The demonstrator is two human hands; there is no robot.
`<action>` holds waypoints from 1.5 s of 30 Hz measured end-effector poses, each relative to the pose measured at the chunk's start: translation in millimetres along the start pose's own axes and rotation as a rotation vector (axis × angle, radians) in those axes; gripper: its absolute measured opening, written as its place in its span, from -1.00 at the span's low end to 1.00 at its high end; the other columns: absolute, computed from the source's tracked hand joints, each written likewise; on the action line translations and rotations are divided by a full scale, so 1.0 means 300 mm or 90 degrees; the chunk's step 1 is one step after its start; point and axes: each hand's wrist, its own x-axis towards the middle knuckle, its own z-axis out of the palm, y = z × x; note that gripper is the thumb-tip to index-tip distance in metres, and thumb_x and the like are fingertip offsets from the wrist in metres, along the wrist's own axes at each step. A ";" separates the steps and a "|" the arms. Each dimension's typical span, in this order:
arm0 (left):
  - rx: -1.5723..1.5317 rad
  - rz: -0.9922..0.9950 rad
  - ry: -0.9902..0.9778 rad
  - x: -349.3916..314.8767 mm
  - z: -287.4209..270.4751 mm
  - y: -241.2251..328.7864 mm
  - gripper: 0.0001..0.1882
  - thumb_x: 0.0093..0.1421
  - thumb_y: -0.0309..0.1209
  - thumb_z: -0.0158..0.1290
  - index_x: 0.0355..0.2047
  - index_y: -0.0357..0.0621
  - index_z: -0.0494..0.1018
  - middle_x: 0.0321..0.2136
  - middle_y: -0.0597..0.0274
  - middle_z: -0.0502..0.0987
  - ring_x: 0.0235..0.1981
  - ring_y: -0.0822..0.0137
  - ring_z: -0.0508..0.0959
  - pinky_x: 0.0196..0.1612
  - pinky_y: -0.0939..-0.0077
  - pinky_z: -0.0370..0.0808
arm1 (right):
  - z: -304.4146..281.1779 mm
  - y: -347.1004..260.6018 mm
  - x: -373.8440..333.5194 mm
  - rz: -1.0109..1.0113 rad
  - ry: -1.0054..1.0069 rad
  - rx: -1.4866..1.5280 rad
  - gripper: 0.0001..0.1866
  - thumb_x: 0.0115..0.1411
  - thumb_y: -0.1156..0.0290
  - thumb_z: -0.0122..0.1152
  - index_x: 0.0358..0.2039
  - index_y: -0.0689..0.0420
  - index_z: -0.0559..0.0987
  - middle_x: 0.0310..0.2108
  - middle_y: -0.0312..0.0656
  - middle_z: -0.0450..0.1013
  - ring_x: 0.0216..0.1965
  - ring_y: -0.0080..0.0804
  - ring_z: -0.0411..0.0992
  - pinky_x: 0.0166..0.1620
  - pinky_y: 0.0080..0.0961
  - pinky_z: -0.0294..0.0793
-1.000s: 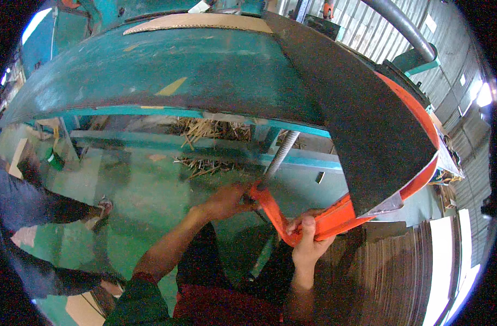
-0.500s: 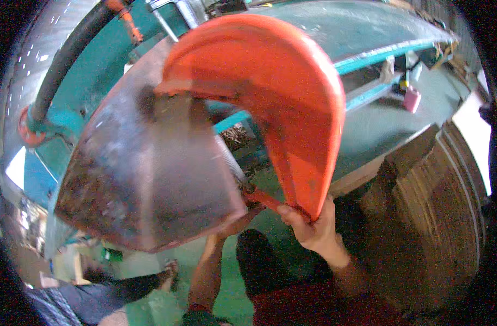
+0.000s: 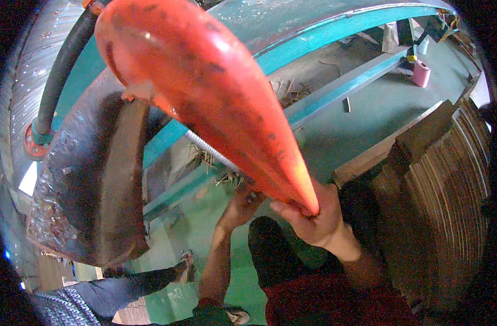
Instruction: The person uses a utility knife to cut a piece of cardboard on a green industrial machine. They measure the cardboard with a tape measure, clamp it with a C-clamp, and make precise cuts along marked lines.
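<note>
Shovel (image 3: 205,103) in orange plastic rises near the camera, its dark blade (image 3: 91,179) left. Right hand (image 3: 313,217) clenches the handle's end; left hand (image 3: 240,206) grips the threaded shaft behind. It looks stiff, top-heavy, best held low, two-handed.

Orange guard (image 3: 216,103) apparently crowds hands; floor (image 3: 400,103) open.

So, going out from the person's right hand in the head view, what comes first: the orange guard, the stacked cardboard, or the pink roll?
1. Orange guard: gripped in the right hand, rising up-left.
2. Stacked cardboard: just right of the hand.
3. Pink roll: far off on the green floor, upper right.
</note>
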 end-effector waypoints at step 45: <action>0.856 0.089 -0.024 -0.154 0.072 0.200 -0.49 0.24 -0.19 0.22 0.15 -0.09 0.47 -0.02 0.11 0.63 0.04 0.02 0.59 0.22 0.10 0.38 | -0.014 -0.010 -0.032 -0.002 -0.011 -0.024 -0.67 0.15 0.11 0.46 -0.30 0.05 0.55 -0.43 -0.04 0.59 -0.41 0.07 0.61 -0.37 -0.13 0.59</action>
